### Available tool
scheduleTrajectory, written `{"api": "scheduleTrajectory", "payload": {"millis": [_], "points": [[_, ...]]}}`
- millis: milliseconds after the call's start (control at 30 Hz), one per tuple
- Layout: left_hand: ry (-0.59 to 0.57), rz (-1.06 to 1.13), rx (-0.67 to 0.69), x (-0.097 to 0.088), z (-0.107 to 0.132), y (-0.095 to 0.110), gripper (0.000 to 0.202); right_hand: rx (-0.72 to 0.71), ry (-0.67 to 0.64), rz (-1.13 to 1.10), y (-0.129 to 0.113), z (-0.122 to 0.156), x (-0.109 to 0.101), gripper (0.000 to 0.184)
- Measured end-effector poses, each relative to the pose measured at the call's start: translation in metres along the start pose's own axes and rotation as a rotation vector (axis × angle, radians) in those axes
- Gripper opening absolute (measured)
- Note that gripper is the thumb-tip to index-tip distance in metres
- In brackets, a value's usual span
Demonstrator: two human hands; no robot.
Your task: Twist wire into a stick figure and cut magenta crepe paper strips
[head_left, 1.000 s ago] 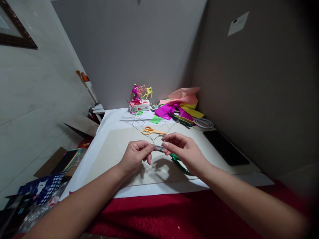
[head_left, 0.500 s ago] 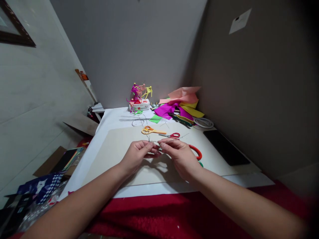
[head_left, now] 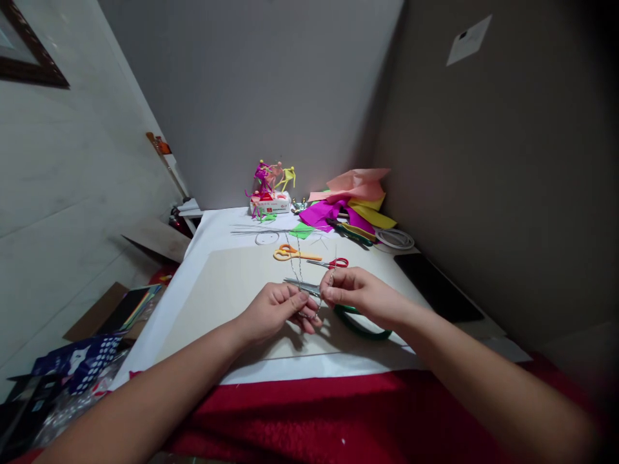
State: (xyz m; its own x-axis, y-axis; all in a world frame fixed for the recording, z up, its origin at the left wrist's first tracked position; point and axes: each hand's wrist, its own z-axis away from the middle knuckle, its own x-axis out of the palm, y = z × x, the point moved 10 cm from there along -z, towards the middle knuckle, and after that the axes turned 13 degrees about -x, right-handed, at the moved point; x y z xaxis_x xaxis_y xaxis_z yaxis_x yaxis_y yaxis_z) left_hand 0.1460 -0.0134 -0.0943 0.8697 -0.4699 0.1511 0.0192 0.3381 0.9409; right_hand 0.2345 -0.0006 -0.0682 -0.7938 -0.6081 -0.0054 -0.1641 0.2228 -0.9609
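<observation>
Between my hands is a figure of twisted wire (head_left: 300,274), with two thin strands pointing away from me. My left hand (head_left: 285,308) pinches its middle between thumb and fingers. My right hand (head_left: 355,290) is closed on another strand of the same wire, which sticks up past the fingertips. Under and beside my right hand lies a pair of large scissors (head_left: 360,327) with green showing on the handle; the hand hides part of it. Just beyond are small red-handled scissors (head_left: 340,263) and orange scissors (head_left: 286,253).
Loose straight wires (head_left: 261,231) lie at the back of the beige board (head_left: 207,303). Small coloured figures (head_left: 273,174) stand on and by a white box (head_left: 275,205). Crepe paper (head_left: 355,187), pliers (head_left: 353,234), a white cable coil (head_left: 395,239) and a black flat slab (head_left: 438,288) are to the right.
My right hand has drawn back from my left and turned, bending a wire strand upward. The wire figure has shifted slightly right, and more of the large scissors shows.
</observation>
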Motion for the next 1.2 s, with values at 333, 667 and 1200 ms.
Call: {"api": "scheduleTrajectory", "payload": {"millis": [333, 667, 1200], "points": [[0.128, -0.010, -0.029, -0.012, -0.003, 0.001, 0.038, 0.017, 0.182, 0.093, 0.010, 0.007, -0.002, 0.022], [0.076, -0.190, -0.078, -0.003, -0.004, -0.006, 0.039, 0.005, -0.029, 0.419, 0.003, 0.006, 0.011, 0.016], [0.270, -0.248, 0.049, -0.017, 0.000, 0.006, 0.033, -0.027, 0.238, -0.024, 0.004, -0.005, -0.010, 0.020]]}}
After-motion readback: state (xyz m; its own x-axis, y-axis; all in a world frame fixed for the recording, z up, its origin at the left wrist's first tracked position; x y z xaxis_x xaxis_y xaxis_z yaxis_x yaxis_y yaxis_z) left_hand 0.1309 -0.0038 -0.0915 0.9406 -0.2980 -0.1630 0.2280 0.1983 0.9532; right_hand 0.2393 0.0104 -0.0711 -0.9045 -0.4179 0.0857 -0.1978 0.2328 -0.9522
